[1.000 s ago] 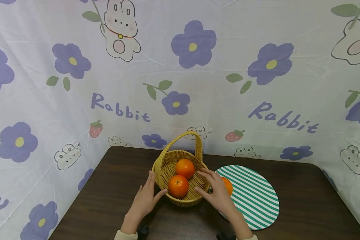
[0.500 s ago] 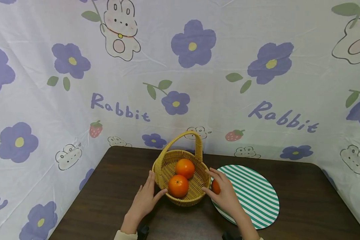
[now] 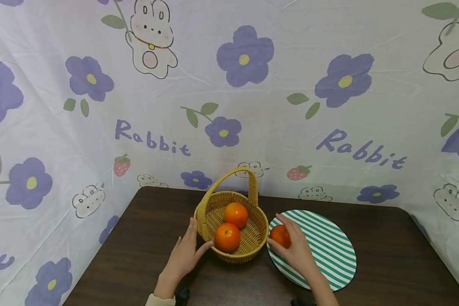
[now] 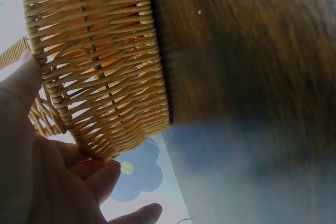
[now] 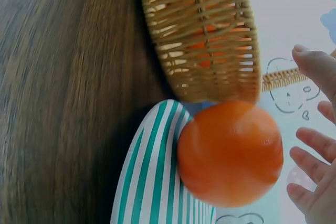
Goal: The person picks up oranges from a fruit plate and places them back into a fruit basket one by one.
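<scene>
A yellow wicker basket (image 3: 255, 229) with a tall handle holds two oranges, one (image 3: 236, 215) behind the other (image 3: 227, 237). My left hand (image 3: 184, 254) rests against the basket's left side, its thumb and fingers spread along the rim; in the left wrist view the fingertips (image 4: 107, 174) are right at the weave. A third orange (image 5: 230, 153) sits on a round green-and-white striped placemat (image 3: 321, 250). My right hand (image 3: 297, 250) is over that orange with thumb and fingers spread about it. In the right wrist view the fingers stand apart from the fruit.
Basket and placemat stand side by side on a dark brown wooden table (image 3: 145, 238). Behind them hangs a white cloth (image 3: 275, 127) printed with purple flowers and rabbits, close to the table's far edge.
My right hand has moved right, from over the basket's right rim to the orange on the placemat. My left hand and the basket have stayed in place.
</scene>
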Motion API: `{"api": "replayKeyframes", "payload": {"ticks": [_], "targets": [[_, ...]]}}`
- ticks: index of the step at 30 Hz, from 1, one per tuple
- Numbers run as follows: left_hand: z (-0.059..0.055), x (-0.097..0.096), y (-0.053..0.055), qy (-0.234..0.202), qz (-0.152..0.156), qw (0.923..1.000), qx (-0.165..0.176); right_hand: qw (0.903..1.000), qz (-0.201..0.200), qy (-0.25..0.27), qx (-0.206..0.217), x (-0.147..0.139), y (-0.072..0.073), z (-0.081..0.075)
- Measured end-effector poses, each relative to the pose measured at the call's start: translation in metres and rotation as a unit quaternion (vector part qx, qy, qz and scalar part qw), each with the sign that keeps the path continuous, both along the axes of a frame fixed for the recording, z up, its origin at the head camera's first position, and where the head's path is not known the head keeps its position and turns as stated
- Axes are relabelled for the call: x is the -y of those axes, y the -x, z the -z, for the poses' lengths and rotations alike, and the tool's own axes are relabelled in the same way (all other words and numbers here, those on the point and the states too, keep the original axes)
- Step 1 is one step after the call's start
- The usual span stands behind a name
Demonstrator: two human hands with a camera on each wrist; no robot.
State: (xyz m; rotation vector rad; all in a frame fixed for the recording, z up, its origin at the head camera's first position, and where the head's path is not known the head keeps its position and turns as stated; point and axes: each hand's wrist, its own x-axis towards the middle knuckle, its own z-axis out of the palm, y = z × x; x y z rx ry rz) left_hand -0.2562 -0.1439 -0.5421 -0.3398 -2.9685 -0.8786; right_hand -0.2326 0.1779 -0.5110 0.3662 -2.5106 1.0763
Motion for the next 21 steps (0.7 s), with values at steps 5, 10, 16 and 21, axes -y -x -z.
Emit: {"api": "replayKeyframes", "payload": {"ticks": [5,10,16,21], "targets": [[-0.001,0.0,0.0,-0.001,0.001,1.0,0.004,0.9999,0.012,0.0,0.007,-0.008,-0.001,0.003],[-0.001,-0.001,0.0,0.002,-0.001,1.0,0.008,0.9997,0.021,0.002,0.016,-0.014,-0.002,0.006],[-0.002,-0.001,-0.001,-0.004,-0.004,0.9999,0.014,0.9986,0.032,0.006,0.042,-0.022,-0.004,0.011],[-0.004,-0.002,-0.002,-0.006,-0.004,0.9999,0.013,0.9968,0.04,0.012,0.068,-0.027,-0.004,0.017]]}}
